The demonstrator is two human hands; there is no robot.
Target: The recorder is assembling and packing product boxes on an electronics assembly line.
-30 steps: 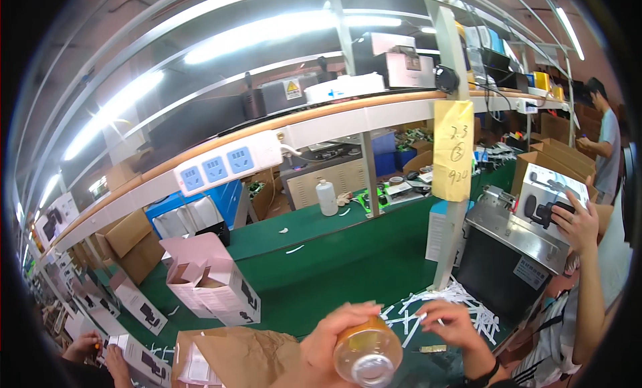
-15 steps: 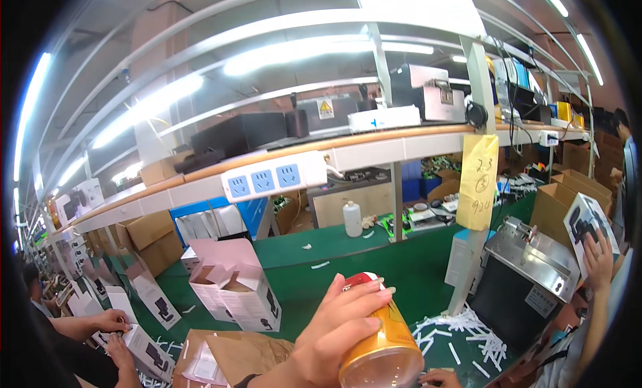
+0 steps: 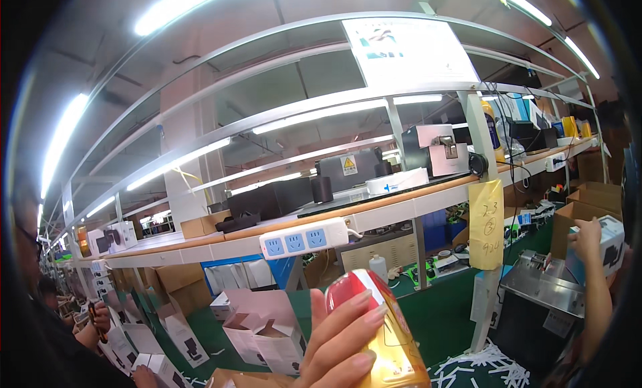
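Note:
My left hand (image 3: 341, 351) is wrapped round a gold and red can (image 3: 394, 341), close to me at the lower middle. The can is tilted, its red end up and to the left, and its lower end is cut off by the lower edge. My fingers lie across its side with the nails showing. My right hand is not in view. Behind the can, on the green bench, stand an open white carton (image 3: 264, 334) and a white bottle (image 3: 378, 266).
Left, a co-worker's hand (image 3: 100, 318) grips a dark, thin object beside white boxes. Right, another person's hand (image 3: 588, 237) is on a white box (image 3: 605, 244). A metal-topped black machine (image 3: 542, 301) stands near white paper strips (image 3: 481, 368). A shelf with a power strip (image 3: 304, 242) spans the bench.
The view has tilted upward, and my left hand holds the can closer and more upright. A hand seen at the lower right edge is gone. The person at right has moved the white box.

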